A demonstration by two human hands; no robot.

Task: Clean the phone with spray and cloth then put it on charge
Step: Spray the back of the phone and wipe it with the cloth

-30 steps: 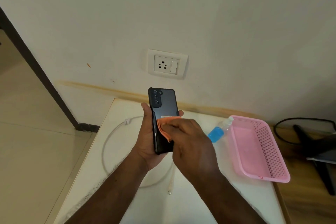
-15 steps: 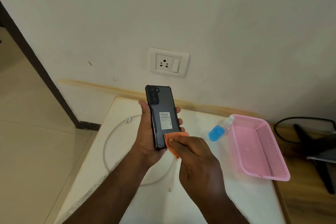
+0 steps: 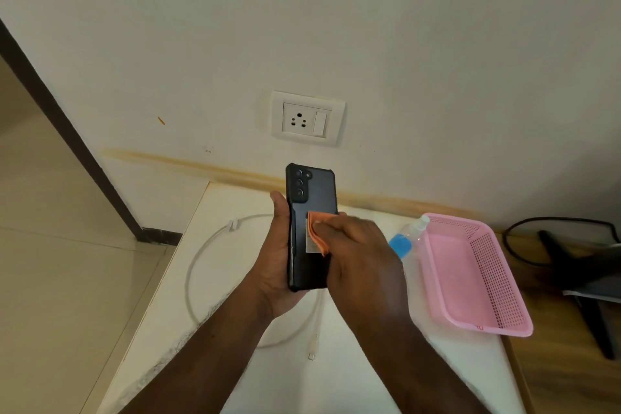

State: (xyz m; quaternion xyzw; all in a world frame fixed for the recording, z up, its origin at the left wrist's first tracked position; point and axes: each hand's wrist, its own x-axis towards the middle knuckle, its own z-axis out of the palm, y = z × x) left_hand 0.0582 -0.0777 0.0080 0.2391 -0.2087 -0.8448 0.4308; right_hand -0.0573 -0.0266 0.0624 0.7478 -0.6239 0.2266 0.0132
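Beside table's pink basket (image 3: 470,279), left hand (image 3: 272,265) grips phone (image 3: 311,212); right-hand fingers (image 3: 339,232) pinch cloth (image 3: 317,235).

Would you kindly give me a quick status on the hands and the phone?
Left hand grips phone, back facing camera. Right hand presses orange cloth on it. Charging cable loose on table, unplugged. Nothing obstructing.

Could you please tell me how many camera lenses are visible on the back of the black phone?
3 large ones: stacked vertically in the upper left corner of the black cased phone, gripped by the left hand.
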